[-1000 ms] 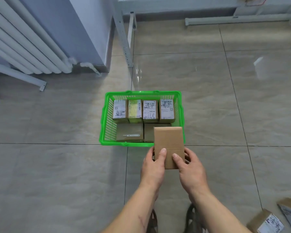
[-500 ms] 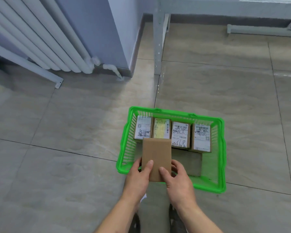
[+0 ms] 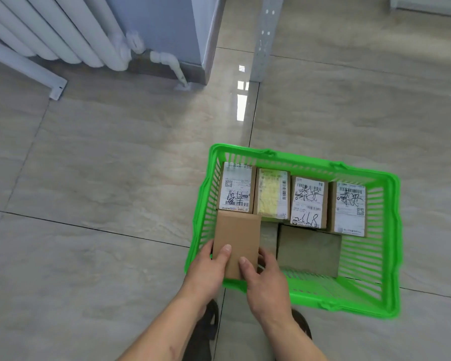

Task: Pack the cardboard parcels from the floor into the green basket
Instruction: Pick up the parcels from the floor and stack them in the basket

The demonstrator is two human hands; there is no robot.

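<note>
A green basket stands on the tiled floor right in front of me. Along its far wall stand several labelled cardboard parcels side by side. Lower in the basket lies a plain parcel flat, in shadow. I hold a plain brown cardboard parcel over the basket's near left corner, its far end next to the leftmost labelled parcel. My left hand grips its near left edge and my right hand grips its near right edge, thumbs on top.
A white radiator with a pipe stands at the far left against a blue wall. A grey metal table leg rises beyond the basket. My sandalled feet are just below my hands.
Both hands have carried the plain parcel from the basket's near right corner to over its near left corner, close to the row of labelled parcels. My view has come closer and shifted left.
</note>
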